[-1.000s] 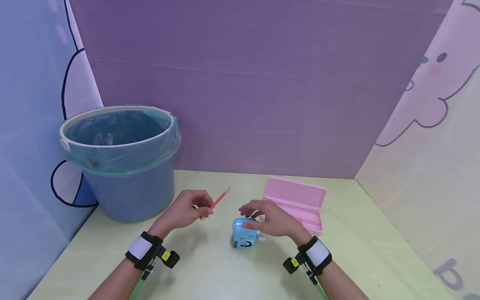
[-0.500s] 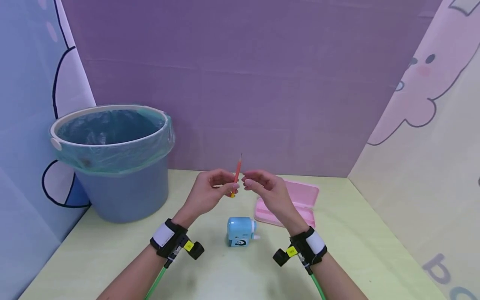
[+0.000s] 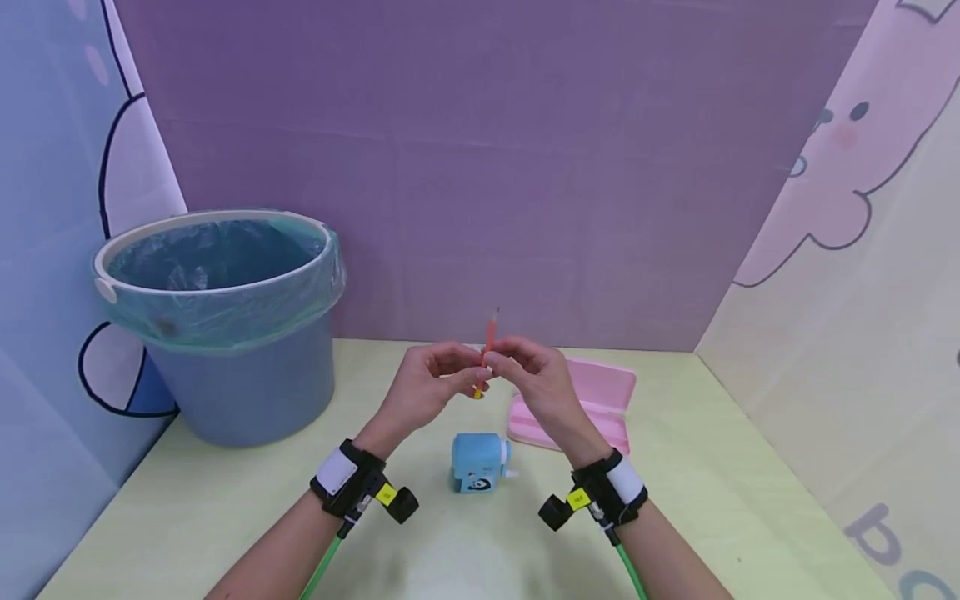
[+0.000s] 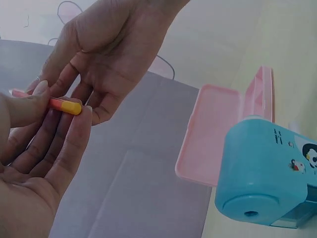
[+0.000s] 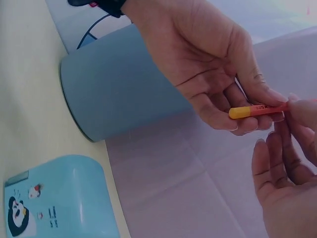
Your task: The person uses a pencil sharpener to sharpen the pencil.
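Note:
A short orange-red pencil (image 3: 491,335) with a yellow end stands nearly upright above the table, its sharpened point up. My left hand (image 3: 429,385) pinches it low down, near the yellow end (image 4: 72,106). Higher on the shaft, thumb and fingers of my right hand (image 3: 538,382) pinch it too, as the right wrist view shows with the thumb (image 5: 299,110) over the pencil. Below both hands sits a blue crank pencil sharpener (image 3: 476,463) with a panda picture; its round pencil hole (image 4: 251,213) shows in the left wrist view.
An open pink pencil case (image 3: 609,390) lies behind the right hand, partly covered by it. At the left stands a large blue bin (image 3: 247,392) with a thin plastic liner. A purple cloth wall (image 3: 480,167) closes off the table's back edge.
The left hand has carried the pencil right and up, turning it from slanted to nearly upright. The right hand has left its place over the sharpener and now grips the pencil too.

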{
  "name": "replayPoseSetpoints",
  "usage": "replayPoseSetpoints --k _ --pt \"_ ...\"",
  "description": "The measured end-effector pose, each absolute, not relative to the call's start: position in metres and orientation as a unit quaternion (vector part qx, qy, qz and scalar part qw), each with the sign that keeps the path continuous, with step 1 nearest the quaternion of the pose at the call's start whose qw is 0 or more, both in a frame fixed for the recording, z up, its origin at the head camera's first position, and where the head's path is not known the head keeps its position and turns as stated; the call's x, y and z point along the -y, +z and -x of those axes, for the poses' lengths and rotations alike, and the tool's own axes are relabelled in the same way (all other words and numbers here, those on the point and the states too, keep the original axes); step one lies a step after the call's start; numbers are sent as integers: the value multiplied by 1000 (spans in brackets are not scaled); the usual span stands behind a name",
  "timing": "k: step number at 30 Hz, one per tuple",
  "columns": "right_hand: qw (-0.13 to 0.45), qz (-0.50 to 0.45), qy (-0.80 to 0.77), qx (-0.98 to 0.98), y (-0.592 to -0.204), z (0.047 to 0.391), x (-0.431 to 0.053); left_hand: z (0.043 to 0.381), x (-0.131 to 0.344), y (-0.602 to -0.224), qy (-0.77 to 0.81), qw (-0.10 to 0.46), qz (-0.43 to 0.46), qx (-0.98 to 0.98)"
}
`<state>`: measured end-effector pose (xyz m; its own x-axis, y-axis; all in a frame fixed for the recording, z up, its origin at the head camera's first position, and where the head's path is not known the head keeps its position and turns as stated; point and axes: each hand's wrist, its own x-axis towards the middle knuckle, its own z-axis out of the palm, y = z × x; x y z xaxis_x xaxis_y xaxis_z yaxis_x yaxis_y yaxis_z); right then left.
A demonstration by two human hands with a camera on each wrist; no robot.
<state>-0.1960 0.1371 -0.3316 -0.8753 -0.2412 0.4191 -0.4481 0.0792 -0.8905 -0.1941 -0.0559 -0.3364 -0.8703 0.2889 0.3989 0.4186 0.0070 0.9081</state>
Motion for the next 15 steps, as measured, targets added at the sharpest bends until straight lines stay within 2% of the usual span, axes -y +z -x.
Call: replayPoseSetpoints --k 4,8,11,15 --pt "88 -246 651 713 -330 202 -148 200 63 -339 -637 68 255 725" --pt "108 -256 631 725 -326 213 -171 208 79 -343 -538 135 245 795" --pt "148 -242 568 773 -327 225 -196 215 96 -349 -462 171 234 838" --pt "211 -231 432 846 -339 242 -227 219 117 -359 -419 164 234 862"
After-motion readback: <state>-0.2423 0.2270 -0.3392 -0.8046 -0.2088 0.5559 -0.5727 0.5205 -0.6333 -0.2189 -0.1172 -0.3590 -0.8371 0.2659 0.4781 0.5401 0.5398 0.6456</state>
